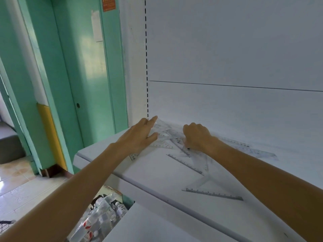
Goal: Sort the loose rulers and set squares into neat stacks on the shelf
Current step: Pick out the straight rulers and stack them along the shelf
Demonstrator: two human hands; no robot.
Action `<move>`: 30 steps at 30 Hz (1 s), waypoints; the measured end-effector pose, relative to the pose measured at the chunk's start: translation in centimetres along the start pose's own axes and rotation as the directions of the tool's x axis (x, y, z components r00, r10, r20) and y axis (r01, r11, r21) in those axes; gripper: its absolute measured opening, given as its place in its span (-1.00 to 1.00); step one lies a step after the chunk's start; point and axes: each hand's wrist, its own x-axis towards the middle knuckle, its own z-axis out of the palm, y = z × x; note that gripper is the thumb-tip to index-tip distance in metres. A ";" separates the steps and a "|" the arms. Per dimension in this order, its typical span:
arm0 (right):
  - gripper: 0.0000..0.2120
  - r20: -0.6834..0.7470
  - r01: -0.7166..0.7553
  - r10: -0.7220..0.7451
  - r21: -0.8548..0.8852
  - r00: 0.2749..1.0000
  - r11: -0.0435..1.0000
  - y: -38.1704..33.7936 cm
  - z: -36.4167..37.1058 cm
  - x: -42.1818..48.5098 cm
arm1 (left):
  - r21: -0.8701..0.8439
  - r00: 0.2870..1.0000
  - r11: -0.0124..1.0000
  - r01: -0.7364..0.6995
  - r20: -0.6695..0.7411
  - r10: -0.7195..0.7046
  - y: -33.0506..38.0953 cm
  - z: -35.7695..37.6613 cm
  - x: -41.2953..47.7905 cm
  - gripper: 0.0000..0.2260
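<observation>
- Left hand (139, 135) lay flat, fingers spread, on a pile of clear set squares (162, 135) at frame centre, likely pinning them for alignment.
- Right hand (197, 137) was curled beside it; whether it pinched a piece, cannot tell.
- Loose rulers (185, 163) and a transparent triangle (212, 195) lay lower right on the smooth white shelf (157, 180), unsorted.

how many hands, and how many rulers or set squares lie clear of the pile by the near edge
hands: 2, the left hand and right hand
clear pieces lying apart: 2, the nearest ruler edge and angled ruler
total: 4
</observation>
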 end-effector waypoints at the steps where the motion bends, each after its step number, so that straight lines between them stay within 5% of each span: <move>1: -0.66 -0.010 0.018 -0.018 -0.019 1.000 1.000 0.0 -0.2 -0.4 | 0.013 1.000 1.000 -0.004 -0.004 0.004 0.0 0.0 -0.2 -0.48; 9: -0.78 -0.167 0.026 -0.023 0.018 0.986 0.999 1.0 -1.3 -1.0 | -0.030 0.997 0.999 -0.029 -0.077 0.027 0.0 -1.1 -1.4 -0.63; 16: -0.57 -0.199 -0.067 0.145 0.355 0.969 0.933 2.4 -1.8 -1.5 | -0.295 0.983 0.954 0.059 -0.151 -0.108 1.0 -2.3 -2.6 -0.71; 23: -0.35 -0.128 -0.112 0.205 0.512 0.970 0.852 2.2 -2.0 -5.0 | -0.490 0.987 0.872 0.002 -0.138 -0.080 3.1 -3.2 -5.2 -0.40; 27: -0.64 -0.216 -0.131 0.245 0.435 0.945 0.891 1.6 -1.9 -7.4 | -0.661 0.988 0.747 0.070 -0.055 -0.141 5.0 -3.9 -7.0 -0.43; 30: -0.83 -0.292 -0.103 0.230 0.394 0.928 0.913 1.3 -1.7 -9.9 | -0.545 0.992 0.838 0.042 -0.080 -0.101 6.1 -4.1 -8.0 -0.44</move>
